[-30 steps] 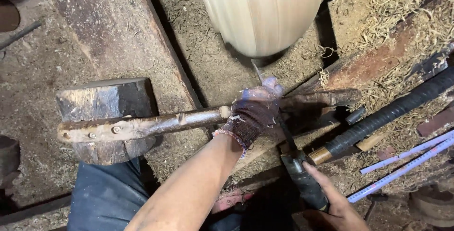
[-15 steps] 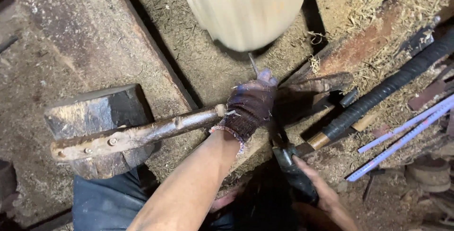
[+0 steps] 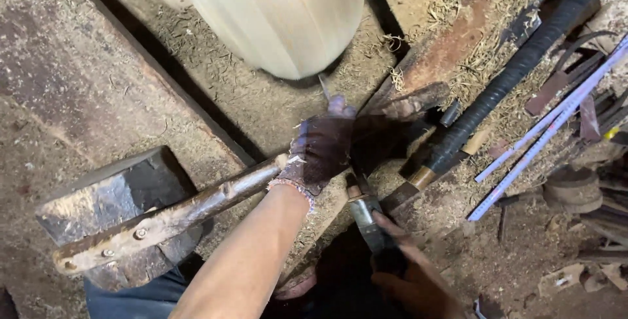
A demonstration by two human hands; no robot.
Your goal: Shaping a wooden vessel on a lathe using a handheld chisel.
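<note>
A pale, rounded wooden workpiece [image 3: 281, 18] fills the top middle, blurred as if turning. My left hand [image 3: 320, 152], in a dark worn glove, presses down on a long chisel where it crosses a rusty metal rest bar [image 3: 170, 218]. The chisel's thin tip [image 3: 324, 87] pokes out past my fingers, just under the workpiece. My bare right hand [image 3: 412, 280] grips the chisel's dark handle [image 3: 366, 218] at the bottom, partly in shadow.
A dark wooden block [image 3: 111, 191] holds the bar's left end. To the right lie a black wrapped tool [image 3: 504, 83], thin blue-white rods [image 3: 543, 129] and scrap metal pieces [image 3: 575, 188]. Sawdust and shavings [image 3: 458, 5] cover the bed.
The view has shifted, so the workpiece and my hands sit a little further left in the frame. Both hands keep the same grip on the chisel.
</note>
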